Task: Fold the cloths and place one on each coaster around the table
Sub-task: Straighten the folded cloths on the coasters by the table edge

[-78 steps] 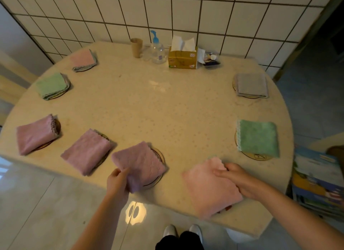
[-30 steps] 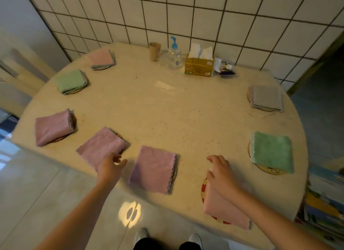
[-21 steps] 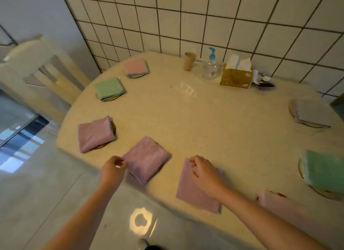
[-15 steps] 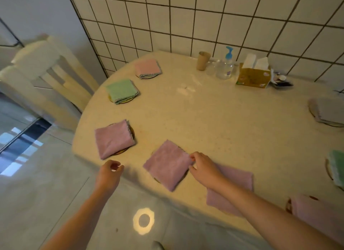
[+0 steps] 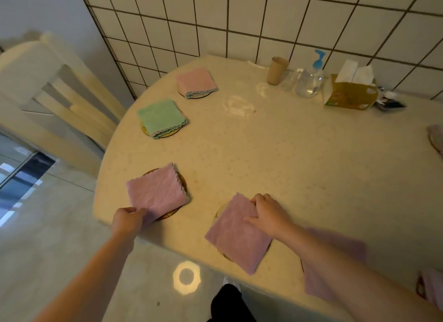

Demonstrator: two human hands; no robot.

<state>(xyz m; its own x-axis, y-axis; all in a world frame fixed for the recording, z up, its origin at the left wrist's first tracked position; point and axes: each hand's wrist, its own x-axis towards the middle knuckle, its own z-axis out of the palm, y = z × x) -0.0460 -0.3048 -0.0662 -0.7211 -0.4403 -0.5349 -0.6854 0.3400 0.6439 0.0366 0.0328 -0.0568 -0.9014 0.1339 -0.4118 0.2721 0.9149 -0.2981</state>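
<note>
Fingers (image 5: 137, 212) pinch a square, waffle-textured mauve cloth (image 5: 155, 193).

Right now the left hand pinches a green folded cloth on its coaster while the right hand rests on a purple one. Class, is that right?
Not quite. In the head view the left hand pinches a purple cloth, not green; the green cloth lies untouched farther back. The right hand does rest on a purple cloth.

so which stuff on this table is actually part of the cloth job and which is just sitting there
Part of the job:
- left purple cloth under the left hand
- middle purple cloth under the right hand
- green cloth
- pink cloth
- coasters under them

Just lying about:
- paper cup
- pump bottle
- tissue box
- chair
</note>
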